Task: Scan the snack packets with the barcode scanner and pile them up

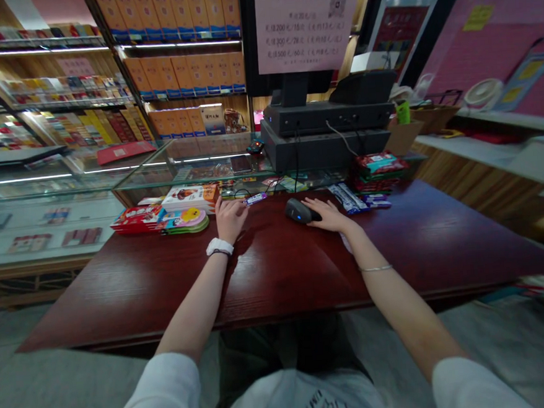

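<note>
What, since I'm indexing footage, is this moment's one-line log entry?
left hand: holding small purple-and-white packet | right hand: on scanner | scanner light: blue

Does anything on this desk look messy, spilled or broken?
Nothing looks spilled or broken. Just slightly untidy: right of the right hand, blue-and-white packets lie slanted beside an uneven pile of red packets, unlike the neat rows of orange boxes.
</note>
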A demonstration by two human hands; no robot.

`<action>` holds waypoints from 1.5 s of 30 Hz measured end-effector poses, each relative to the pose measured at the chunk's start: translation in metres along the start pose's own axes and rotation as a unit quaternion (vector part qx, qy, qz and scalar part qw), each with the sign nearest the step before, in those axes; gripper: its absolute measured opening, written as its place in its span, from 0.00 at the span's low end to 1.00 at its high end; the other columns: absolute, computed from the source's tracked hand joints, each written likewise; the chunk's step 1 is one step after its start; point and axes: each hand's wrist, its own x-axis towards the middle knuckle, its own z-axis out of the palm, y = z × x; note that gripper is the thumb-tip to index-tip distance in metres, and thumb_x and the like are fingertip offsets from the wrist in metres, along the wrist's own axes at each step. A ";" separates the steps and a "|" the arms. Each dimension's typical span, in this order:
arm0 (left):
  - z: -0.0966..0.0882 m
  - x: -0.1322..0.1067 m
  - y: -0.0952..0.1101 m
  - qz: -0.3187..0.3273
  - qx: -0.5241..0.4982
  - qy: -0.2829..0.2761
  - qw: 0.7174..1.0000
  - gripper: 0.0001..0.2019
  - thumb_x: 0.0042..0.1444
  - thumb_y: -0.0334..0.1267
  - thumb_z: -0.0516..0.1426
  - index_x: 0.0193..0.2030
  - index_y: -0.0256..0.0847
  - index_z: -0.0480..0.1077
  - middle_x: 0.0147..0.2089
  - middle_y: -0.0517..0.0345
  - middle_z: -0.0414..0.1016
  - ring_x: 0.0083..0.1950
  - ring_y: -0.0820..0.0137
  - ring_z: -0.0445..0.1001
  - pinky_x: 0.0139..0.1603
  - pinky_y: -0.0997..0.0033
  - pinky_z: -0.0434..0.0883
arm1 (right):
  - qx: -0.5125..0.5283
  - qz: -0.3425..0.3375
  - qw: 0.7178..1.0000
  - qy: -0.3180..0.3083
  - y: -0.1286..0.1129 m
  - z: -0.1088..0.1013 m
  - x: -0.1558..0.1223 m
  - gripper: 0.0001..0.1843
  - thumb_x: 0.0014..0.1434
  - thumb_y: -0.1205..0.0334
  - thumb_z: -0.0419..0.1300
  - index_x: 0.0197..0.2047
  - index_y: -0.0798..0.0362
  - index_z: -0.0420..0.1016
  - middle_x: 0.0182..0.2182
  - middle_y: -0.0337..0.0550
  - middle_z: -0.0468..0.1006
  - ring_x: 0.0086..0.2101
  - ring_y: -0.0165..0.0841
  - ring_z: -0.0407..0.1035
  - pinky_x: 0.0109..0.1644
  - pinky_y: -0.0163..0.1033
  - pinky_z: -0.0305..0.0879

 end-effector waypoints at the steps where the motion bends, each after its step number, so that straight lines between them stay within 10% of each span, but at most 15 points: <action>1: 0.001 0.000 0.000 -0.001 -0.001 0.000 1.000 0.04 0.59 0.40 0.59 0.33 0.47 0.74 0.42 0.60 0.82 0.46 0.64 0.76 0.70 0.48 0.55 | -0.009 0.002 1.000 0.002 -0.003 0.002 0.000 0.43 0.57 0.54 0.64 0.71 0.39 0.51 0.70 0.48 0.54 0.67 0.54 0.49 0.66 0.73 0.43; 12: 0.002 0.001 0.002 -0.002 0.001 -0.004 1.000 0.04 0.58 0.38 0.59 0.32 0.47 0.73 0.42 0.61 0.82 0.45 0.64 0.76 0.69 0.48 0.57 | -0.023 -0.077 0.995 0.052 -0.059 0.027 0.005 0.41 0.61 0.58 0.61 0.72 0.36 0.46 0.69 0.42 0.56 0.63 0.48 0.60 0.66 0.66 0.52; 24: 0.003 -0.002 -0.004 -0.003 0.012 0.007 1.000 0.04 0.59 0.38 0.59 0.33 0.48 0.73 0.43 0.61 0.83 0.44 0.63 0.77 0.69 0.48 0.56 | -0.029 -0.102 0.992 0.066 -0.062 0.025 0.006 0.32 0.61 0.66 0.59 0.67 0.48 0.60 0.62 0.48 0.69 0.55 0.44 0.67 0.60 0.53 0.62; 45: -0.003 -0.002 -0.001 -0.048 0.014 0.008 0.999 0.01 0.58 0.38 0.60 0.36 0.47 0.74 0.43 0.61 0.82 0.46 0.64 0.77 0.69 0.51 0.55 | 0.086 -0.099 0.982 0.137 -0.098 -0.022 -0.016 0.41 0.62 0.57 0.58 0.73 0.43 0.44 0.58 0.45 0.74 0.53 0.45 0.73 0.52 0.46 0.72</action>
